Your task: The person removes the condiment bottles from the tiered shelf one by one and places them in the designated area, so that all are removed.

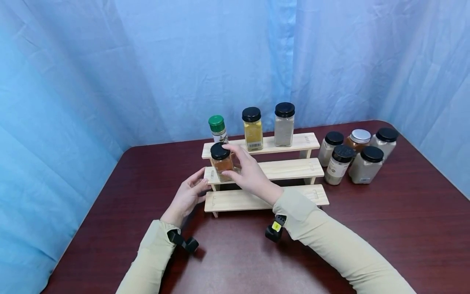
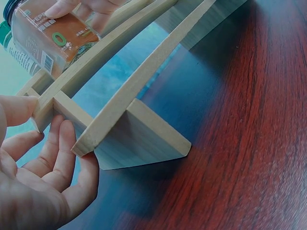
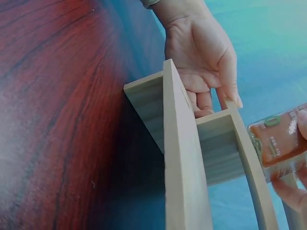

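My right hand (image 1: 251,173) holds a square spice jar (image 1: 222,165) with a black lid and orange-brown contents at the left end of the middle step of a three-step wooden rack (image 1: 253,200). In the left wrist view the jar (image 2: 53,36) tilts with its base close to the step; whether it bears on the wood I cannot tell. At the rack's left end, my left hand (image 1: 185,199) grips the middle step, thumb on top and fingers curled below. Behind the held jar, a green-capped shaker (image 1: 217,125) is partly hidden on the top step.
On the top step also stand a yellow-filled jar (image 1: 253,130) and a pale-filled jar (image 1: 284,126), both black-lidded. Right of the rack several jars cluster, among them a silver-lidded jar (image 1: 359,139) and a white-labelled jar (image 1: 337,168). Blue curtains (image 1: 205,61) surround the dark red table (image 1: 235,261).
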`<control>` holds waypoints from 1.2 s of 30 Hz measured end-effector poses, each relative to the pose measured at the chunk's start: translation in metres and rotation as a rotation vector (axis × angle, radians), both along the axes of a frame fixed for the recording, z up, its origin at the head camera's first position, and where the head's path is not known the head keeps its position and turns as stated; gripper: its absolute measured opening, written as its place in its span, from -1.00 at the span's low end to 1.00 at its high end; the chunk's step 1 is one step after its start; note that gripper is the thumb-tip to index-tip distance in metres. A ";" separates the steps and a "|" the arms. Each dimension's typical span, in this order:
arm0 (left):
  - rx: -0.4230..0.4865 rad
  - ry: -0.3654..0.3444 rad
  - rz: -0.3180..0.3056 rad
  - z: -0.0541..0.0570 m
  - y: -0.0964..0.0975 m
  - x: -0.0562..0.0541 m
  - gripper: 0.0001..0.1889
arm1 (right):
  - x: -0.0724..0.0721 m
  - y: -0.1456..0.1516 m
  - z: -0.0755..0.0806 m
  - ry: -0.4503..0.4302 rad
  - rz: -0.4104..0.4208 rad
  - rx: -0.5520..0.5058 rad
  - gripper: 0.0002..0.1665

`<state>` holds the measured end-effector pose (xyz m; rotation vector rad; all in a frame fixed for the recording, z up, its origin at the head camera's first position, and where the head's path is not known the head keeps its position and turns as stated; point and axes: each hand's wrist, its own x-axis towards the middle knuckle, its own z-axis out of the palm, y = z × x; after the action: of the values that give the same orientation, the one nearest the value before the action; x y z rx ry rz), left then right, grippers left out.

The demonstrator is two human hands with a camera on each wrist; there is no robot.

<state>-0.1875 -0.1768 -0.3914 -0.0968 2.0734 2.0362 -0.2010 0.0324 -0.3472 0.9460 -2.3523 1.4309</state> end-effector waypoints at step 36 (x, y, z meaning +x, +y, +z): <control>0.028 -0.011 -0.001 -0.001 0.000 -0.002 -0.42 | 0.033 0.055 -0.025 0.190 0.053 -0.205 -0.15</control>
<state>-0.1892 -0.1768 -0.3924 -0.1017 2.0374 2.0584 -0.1682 0.0871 -0.3719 1.0435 -2.0166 1.4953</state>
